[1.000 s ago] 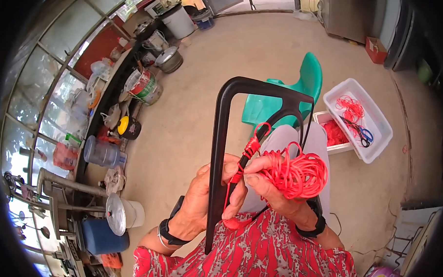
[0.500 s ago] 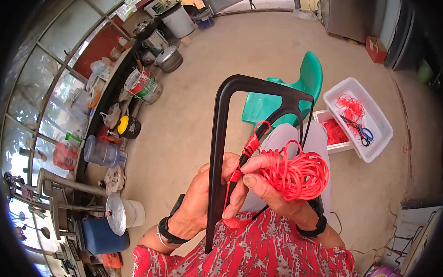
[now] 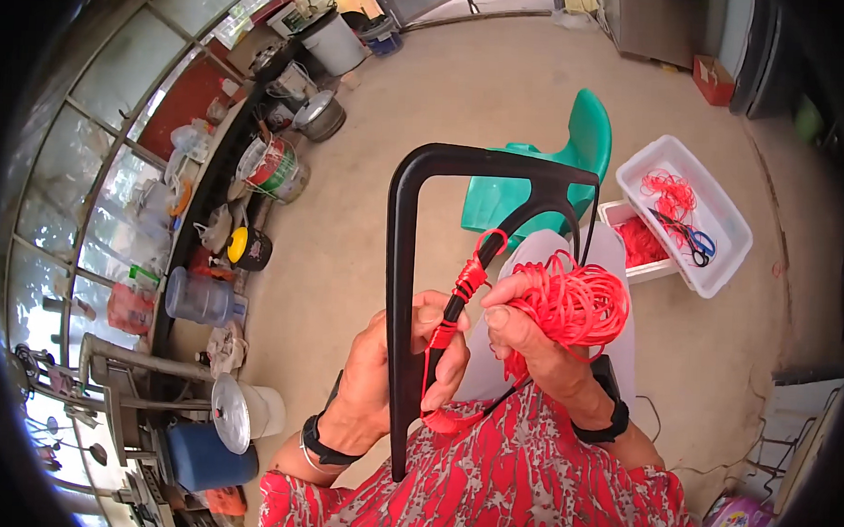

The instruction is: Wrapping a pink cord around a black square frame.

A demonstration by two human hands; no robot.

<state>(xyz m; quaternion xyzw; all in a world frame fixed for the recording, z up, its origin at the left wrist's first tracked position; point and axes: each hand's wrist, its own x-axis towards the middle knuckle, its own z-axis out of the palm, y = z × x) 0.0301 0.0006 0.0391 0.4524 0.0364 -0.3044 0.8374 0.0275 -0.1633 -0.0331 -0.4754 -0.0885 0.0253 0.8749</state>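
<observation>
A black frame (image 3: 401,291) with a curved bar stands upright in front of my lap. Red cord (image 3: 469,276) is wound in tight turns around its curved bar, with a loose loop near the top of the winding. My left hand (image 3: 371,378) reaches past the frame's upright, its fingers closed on the wrapped bar at the lower turns. A bundle of red cord (image 3: 574,306) is gripped in my right hand (image 3: 535,356), just right of the bar. Red strands hang down by the left fingers toward my lap.
Ahead is a green plastic chair (image 3: 589,130). At the right, a white tray (image 3: 730,223) with red cord and scissors (image 3: 700,247) rests over a white box (image 3: 652,272) of red cord. Pots, buckets and a water jug (image 3: 198,296) line the left side.
My right hand has drawn slightly away from the wrapped bar with the cord bundle, opening a small gap. The frame has shifted a little left; my left hand keeps its grip.
</observation>
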